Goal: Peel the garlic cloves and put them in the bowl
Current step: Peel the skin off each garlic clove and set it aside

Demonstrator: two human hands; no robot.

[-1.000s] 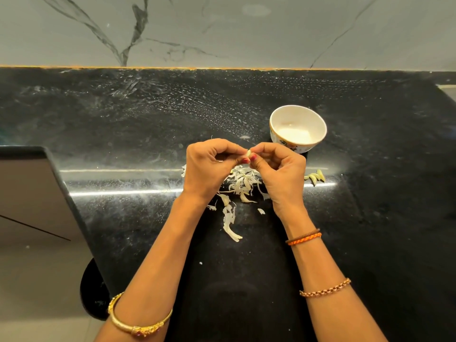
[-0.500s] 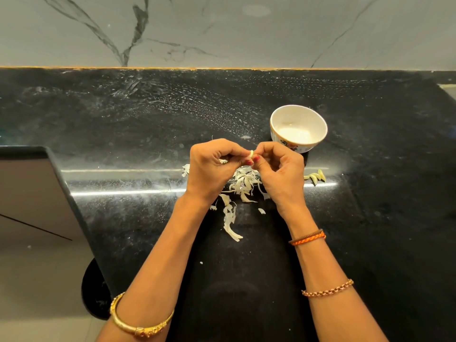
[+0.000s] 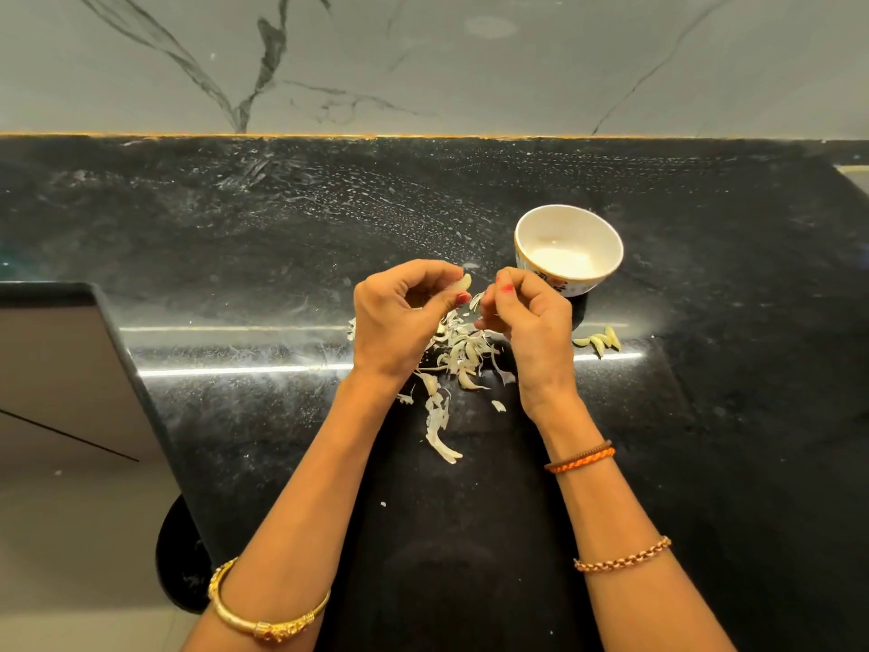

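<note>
Peeling step: the skin is coming off one clove, held up over the bench [image 3: 235,256]; I judge it best to keep the pull short and along the clove, so the strip tears clean and drops on the heap below.
Bench: black, speckled, with a pale marbled wall behind.
Bowl: a white bowl [image 3: 611,237] stands on the bench just beyond the right hand; its inside looks pale and I cannot make out any cloves in it.
Left hand: the left hand [image 3: 399,317] is curled, thumb and fingertips pinching the clove at its top.
Right hand: the right hand [image 3: 531,322] is curled too, pinching a thin strip of skin [image 3: 476,301] just beside the clove.
Heap of skins: loose peelings [image 3: 458,355] lie under and between both hands, trailing toward the person.
Peeled cloves: a few yellowish cloves [image 3: 598,340] lie on the bench to the right of the right hand, near the bowl and not in it.
Clove: the clove [image 3: 465,280] is pale, partly bared, between the two hands.
</note>
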